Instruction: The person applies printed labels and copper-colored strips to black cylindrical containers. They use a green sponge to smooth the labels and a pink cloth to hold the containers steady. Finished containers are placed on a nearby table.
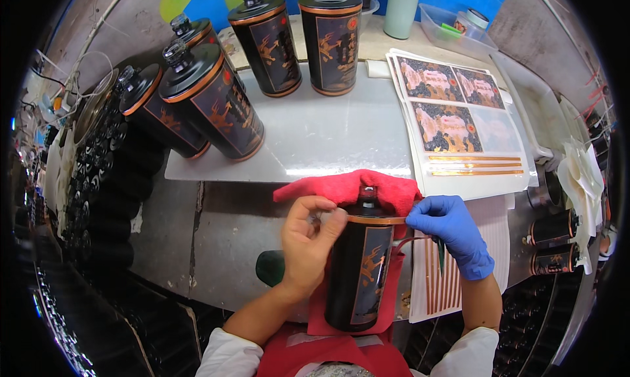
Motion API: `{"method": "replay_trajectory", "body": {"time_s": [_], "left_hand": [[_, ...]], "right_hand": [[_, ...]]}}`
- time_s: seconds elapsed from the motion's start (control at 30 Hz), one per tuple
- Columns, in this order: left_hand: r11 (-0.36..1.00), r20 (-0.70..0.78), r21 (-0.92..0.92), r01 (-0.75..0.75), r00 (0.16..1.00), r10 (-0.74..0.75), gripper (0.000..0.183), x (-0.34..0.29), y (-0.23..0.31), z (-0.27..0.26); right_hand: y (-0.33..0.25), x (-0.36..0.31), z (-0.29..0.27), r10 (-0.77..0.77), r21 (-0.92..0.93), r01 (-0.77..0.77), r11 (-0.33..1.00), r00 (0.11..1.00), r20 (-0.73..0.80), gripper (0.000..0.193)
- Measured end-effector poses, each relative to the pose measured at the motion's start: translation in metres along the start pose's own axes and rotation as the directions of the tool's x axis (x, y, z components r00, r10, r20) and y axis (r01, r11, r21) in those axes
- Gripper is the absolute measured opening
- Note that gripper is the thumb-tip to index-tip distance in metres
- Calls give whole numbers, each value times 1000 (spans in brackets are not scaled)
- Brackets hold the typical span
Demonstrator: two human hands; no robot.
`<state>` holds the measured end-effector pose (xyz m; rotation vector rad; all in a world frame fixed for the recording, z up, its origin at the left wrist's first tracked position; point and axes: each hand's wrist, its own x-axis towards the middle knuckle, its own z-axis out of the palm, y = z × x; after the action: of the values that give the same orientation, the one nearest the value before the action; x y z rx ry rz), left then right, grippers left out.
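Observation:
A black bottle (359, 272) with a dark label and orange figures lies on a red cloth (387, 188) in front of me, neck pointing away. My left hand (308, 242), bare, grips its shoulder, thumb and fingers on the copper-coloured band (377, 219) around the top. My right hand (453, 229), in a blue glove, pinches the right end of that band at the bottle's shoulder. A thin dark strip curls down from under the gloved fingers.
Several finished black bottles (216, 104) stand on a white board (315, 141) behind. Label sheets (453, 124) with copper strips lie at right, a striped backing sheet (440, 278) under my right wrist. Rows of bottles fill a crate (98, 173) at left; more bottles (554, 242) lie far right.

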<state>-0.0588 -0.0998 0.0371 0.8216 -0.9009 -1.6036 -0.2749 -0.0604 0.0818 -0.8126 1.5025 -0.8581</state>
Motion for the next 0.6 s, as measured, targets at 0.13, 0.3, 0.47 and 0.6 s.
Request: {"method": "replay_trajectory", "body": {"time_s": [0.13,0.3,0.47,0.6], "left_hand": [[996,-49,-64,65,996,-68,21,-3,0,12],[983,-53,-132,127,989,-135,21,-2,-6,4],[970,-76,-205,131,986,-149,18,-1,-10,2],[979,-86,194,-65,993,82,24,-28,-4,1]], "right_hand": [[2,1,0,2,7,-2,1000,1000,7,16],[5,2,-1,3,-16,-3,1000,1000,5,17],[6,3,-1,-22,-39,22,999,1000,1,20],[6,4,-7,-64,-105,65,992,998,16,21]]}}
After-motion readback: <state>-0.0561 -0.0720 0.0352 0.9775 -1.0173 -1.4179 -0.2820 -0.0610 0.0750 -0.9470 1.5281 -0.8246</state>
